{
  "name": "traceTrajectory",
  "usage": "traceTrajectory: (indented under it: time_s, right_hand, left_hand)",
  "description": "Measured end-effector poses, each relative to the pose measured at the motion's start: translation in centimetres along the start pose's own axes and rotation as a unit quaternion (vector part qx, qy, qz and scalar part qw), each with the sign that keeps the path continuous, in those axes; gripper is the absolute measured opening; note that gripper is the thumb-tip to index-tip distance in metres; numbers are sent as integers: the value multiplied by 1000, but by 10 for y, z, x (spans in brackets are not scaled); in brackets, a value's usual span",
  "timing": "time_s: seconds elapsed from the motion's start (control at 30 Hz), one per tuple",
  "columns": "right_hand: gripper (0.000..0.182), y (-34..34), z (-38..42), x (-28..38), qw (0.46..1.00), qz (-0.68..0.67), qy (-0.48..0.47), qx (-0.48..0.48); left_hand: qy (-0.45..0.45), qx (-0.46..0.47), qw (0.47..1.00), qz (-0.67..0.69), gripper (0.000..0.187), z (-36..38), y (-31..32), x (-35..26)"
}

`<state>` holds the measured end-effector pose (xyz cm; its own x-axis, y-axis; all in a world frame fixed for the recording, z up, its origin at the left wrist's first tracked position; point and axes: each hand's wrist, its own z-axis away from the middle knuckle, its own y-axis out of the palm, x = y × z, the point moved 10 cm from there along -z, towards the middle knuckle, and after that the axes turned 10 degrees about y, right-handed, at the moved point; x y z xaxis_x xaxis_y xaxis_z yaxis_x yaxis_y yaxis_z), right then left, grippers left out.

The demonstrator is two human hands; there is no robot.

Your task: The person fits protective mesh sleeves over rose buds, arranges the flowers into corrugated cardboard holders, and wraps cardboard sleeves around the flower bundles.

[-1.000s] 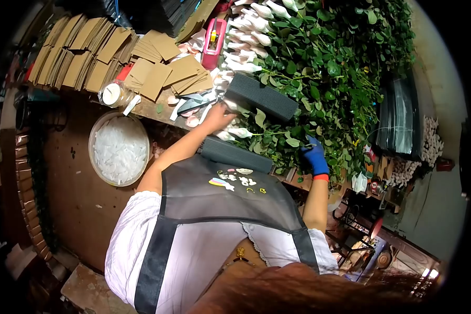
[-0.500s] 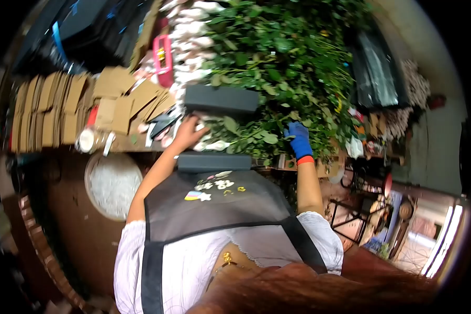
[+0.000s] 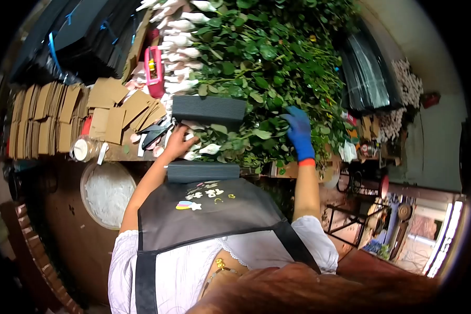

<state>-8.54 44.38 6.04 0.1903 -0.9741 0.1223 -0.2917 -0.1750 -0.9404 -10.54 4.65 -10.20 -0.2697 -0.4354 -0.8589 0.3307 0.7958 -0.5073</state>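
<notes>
Several roses with white net sleeves on their buds (image 3: 210, 149) lie between the raised sides of a dark corrugated sheet. The sheet's far side (image 3: 209, 111) stands beyond the stems, and its near side (image 3: 204, 171) is against my apron. At the bud end, my bare left hand (image 3: 179, 143) rests by the netted heads with its fingers apart; fingertip contact is partly hidden. My right hand (image 3: 299, 135), in a blue glove with a red cuff, lies over the leafy stems (image 3: 261, 134) with its fingers stretched out.
A large pile of leafy rose stems (image 3: 272, 57) covers the table beyond. To the left stand cardboard pieces (image 3: 49, 118), a pink basket (image 3: 154, 73), a jar (image 3: 83, 149) and black sheet stacks (image 3: 94, 36). Plastic-wrapped dark sheets (image 3: 371, 70) are at right; a white tub (image 3: 109, 193) sits below.
The view has shifted slightly. My left hand stays by the buds, its fingers slightly more bent. My gloved right hand remains over the stems, its fingers pointing further left.
</notes>
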Motion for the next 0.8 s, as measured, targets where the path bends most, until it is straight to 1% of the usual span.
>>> traceTrajectory:
  time_s: [0.03,0.07,0.1,0.13,0.17,0.23,0.27,0.3,0.33,0.37,0.4,0.43,0.47,0.5,0.53,0.57,0.6,0.63,0.67,0.73,0.77,0.8]
  right_hand:
    - [42,-35,0,8,999,-23,7,-45]
    - [41,-63,-2,13,998,22,23,-61]
    - [37,-97,-6,18,993,20,24,-118]
    - [35,-122,-12,24,985,56,-28,-162]
    - [33,-144,-21,27,980,77,-40,-179]
    - [30,-189,-51,55,965,97,-13,-245]
    - [33,-184,-67,13,968,-102,68,-221]
    - [34,-170,-80,-9,964,24,75,-255]
    - [33,-179,-109,43,953,185,15,-242]
    - [31,-172,-118,51,938,242,66,-239]
    - [30,-165,-123,64,960,173,92,-200]
    - [29,-158,-126,76,973,104,122,-165]
    - [29,-146,-117,103,985,-94,120,-79]
    - [31,-104,-100,129,964,-239,103,55]
    - [40,-54,-76,167,929,-286,85,220]
    - [49,-21,-54,203,908,-244,91,329]
    - [57,17,-42,218,896,-151,110,404]
    - [55,55,-38,223,912,-72,96,391]
    - [54,94,-34,221,923,8,81,376]
    - [52,163,-27,205,896,78,110,424]
    - [50,185,-20,197,879,113,125,446]
    - [49,186,-25,202,913,112,93,380]
  left_hand:
    - [10,-8,1000,-1,50,0,-3,-4]
    - [6,-13,1000,19,48,0,-4,-6]
    - [36,-25,999,-10,48,-1,-3,-5]
    - [63,-36,997,-40,49,-1,-2,-1]
    - [43,-21,998,-47,49,-1,-2,-2]
    - [31,-19,999,-34,49,-1,0,4]
    - [26,-13,999,-34,49,-1,-1,0]
    - [45,-27,998,-36,50,-2,-4,-5]
    - [66,-37,996,-39,51,-2,-6,-9]
    - [70,-36,996,-30,52,-2,-5,-8]
    - [82,-39,995,-35,52,-2,-6,-11]
    - [67,-27,997,-39,52,-2,-5,-9]
    - [51,-16,998,-41,53,-2,-2,-5]
    - [53,-24,998,-25,54,-1,-1,-3]
    - [44,-40,998,-5,47,-1,-5,-8]
    - [57,-42,997,-21,46,-1,-4,-9]
    - [71,-43,996,-35,45,-1,-3,-9]
    - [72,-40,996,-33,44,-1,-2,-9]
    - [86,-36,994,-48,51,-2,-1,-11]
    - [72,-10,994,-76,51,-1,-9,-25]
    - [48,-7,996,-72,51,-1,-9,-23]
    - [37,-11,998,-56,54,-3,-9,-14]
